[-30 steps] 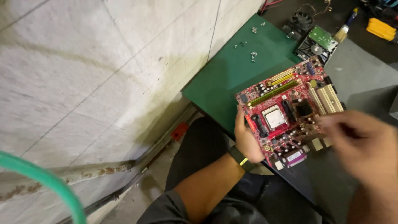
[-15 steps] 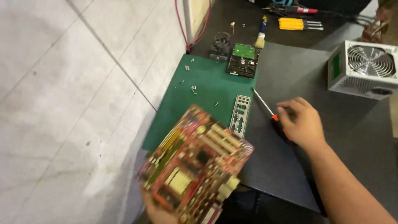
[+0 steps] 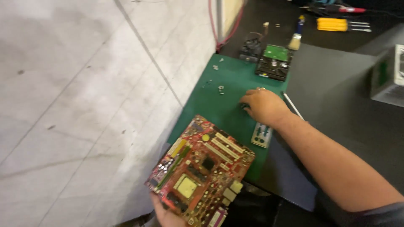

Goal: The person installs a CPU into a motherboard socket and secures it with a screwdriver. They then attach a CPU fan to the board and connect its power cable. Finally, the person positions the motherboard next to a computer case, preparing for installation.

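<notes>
My left hand grips the near edge of a red motherboard and holds it tilted off the front corner of the green mat. My right hand lies palm down on the mat, fingers curled toward a small dark item under the fingertips. Whether it grips anything is hidden. It covers the top of a silver port plate. A thin white screwdriver shaft lies just right of that hand.
Loose screws dot the mat's left side. A hard drive, a black cooler fan and a brush sit at the mat's far end. Beyond lie yellow tools, with a grey power supply at right. Tiled floor lies to the left.
My view shifted right, then closer in. The motherboard came off the mat into my left hand. My right hand moved left from the screwdriver handle onto the mat above the port plate.
</notes>
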